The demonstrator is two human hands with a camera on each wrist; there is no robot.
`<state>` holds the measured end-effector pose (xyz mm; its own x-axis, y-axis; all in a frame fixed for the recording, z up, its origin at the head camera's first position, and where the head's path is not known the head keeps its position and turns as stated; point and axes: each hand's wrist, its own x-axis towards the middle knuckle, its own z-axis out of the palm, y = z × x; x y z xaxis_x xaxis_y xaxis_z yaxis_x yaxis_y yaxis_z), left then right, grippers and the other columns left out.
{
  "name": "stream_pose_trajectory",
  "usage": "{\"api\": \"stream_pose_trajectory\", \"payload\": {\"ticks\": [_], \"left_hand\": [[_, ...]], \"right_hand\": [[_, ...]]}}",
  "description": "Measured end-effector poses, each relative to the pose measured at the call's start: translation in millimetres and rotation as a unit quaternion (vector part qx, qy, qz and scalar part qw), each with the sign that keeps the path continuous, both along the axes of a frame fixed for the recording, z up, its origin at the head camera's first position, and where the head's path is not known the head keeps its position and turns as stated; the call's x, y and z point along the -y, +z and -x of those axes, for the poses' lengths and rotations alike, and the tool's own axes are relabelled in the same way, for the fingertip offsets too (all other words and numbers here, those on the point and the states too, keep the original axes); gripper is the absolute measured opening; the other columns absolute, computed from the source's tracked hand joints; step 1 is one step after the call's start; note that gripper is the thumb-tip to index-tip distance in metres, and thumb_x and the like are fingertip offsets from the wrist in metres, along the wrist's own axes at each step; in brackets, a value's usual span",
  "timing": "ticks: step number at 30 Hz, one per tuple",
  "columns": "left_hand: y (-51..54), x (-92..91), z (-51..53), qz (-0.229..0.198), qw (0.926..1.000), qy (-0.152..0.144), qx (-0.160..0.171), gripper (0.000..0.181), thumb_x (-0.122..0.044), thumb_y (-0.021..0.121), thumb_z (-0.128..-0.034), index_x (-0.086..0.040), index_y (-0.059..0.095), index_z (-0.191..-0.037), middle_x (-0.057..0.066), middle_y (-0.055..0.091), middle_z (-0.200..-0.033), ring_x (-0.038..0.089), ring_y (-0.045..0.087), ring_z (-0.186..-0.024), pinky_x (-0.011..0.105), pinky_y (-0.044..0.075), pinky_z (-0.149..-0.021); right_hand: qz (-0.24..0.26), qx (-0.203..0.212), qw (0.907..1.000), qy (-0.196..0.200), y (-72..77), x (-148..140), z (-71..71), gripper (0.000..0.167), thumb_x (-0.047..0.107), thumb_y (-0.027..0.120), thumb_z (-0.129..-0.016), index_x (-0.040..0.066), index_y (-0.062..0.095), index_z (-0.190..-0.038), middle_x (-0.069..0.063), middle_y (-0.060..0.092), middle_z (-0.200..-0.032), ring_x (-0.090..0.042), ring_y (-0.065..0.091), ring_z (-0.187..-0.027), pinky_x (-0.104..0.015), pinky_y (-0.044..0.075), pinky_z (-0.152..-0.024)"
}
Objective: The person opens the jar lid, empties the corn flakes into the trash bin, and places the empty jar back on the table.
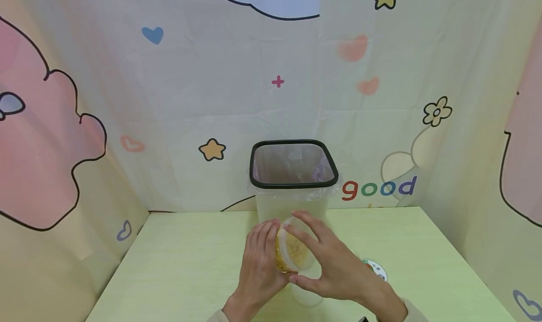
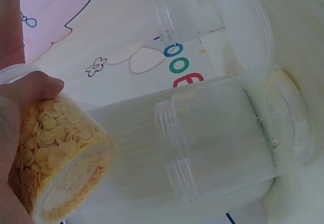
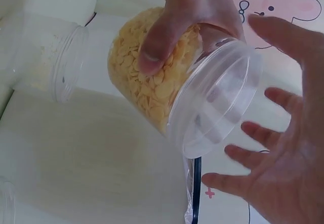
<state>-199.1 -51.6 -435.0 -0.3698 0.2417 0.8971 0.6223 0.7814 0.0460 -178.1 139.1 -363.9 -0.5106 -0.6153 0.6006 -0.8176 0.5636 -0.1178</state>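
Note:
A clear plastic jar (image 3: pixel 142 77) of pale yellow flakes is held tilted in my left hand (image 1: pixel 260 261), above the table. Its translucent screw lid (image 3: pixel 223 102) faces my right hand (image 1: pixel 338 263). That hand has its fingers spread around the lid, and in the right wrist view a gap shows between fingertips and lid. The left thumb (image 3: pixel 154 49) lies along the jar's side. Below, a clear open jar (image 2: pixel 217 133) with a threaded rim stands on the table, mostly hidden by my hands in the head view.
Behind the hands stands a bin (image 1: pixel 292 204) with a black rim (image 1: pixel 294 186) and a plastic liner. Another clear jar (image 2: pixel 187 14) appears in the left wrist view. To the right of my right hand lies a round printed label (image 1: pixel 378 270). A patterned curtain (image 1: pixel 203 87) encloses the table (image 1: pixel 178 265).

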Motion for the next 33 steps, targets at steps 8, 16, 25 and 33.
{"api": "stream_pose_trajectory", "payload": {"ticks": [8,16,25,33], "left_hand": [[0.9,-0.3,2.0,-0.003,0.9999,0.005,-0.012,0.106,-0.037,0.093,-0.0409,0.000,0.051,-0.131,0.011,0.057,-0.131,0.028,0.054,-0.118,0.043,0.045,-0.104],[1.3,-1.1,1.6,0.004,0.9997,0.007,-0.022,0.109,-0.035,0.095,-0.0355,0.000,0.052,-0.129,0.012,0.057,-0.131,0.028,0.054,-0.118,0.044,0.043,-0.106],[0.5,-3.4,1.4,0.014,0.9992,0.016,-0.034,0.110,-0.037,0.094,-0.0354,0.000,0.052,-0.129,0.012,0.057,-0.130,0.029,0.055,-0.117,0.045,0.044,-0.104],[1.3,-2.3,2.4,0.009,0.9992,0.017,-0.036,0.099,-0.040,0.091,-0.0456,0.001,0.053,-0.127,0.012,0.058,-0.128,0.029,0.056,-0.116,0.045,0.046,-0.103]], "right_hand": [[0.071,0.064,0.9861,-0.136,5.2,8.1,-7.2,0.086,0.055,0.072,-0.079,0.025,0.036,-0.151,-0.007,0.044,-0.150,-0.031,0.057,-0.123,-0.050,0.056,-0.087],[0.045,0.161,0.9633,-0.210,5.3,16.4,-9.1,0.090,0.069,0.062,-0.081,0.023,0.033,-0.153,-0.010,0.047,-0.148,-0.035,0.066,-0.107,-0.052,0.054,-0.083],[0.060,0.178,0.9584,-0.214,3.3,21.7,-8.2,0.082,0.064,0.065,-0.081,0.021,0.042,-0.147,-0.005,0.056,-0.137,-0.033,0.066,-0.104,-0.051,0.054,-0.087],[0.071,0.100,0.9837,-0.131,-1.2,16.3,-3.1,0.077,0.044,0.078,-0.075,0.020,0.047,-0.142,0.000,0.052,-0.138,-0.021,0.063,-0.108,-0.043,0.056,-0.086]]}}
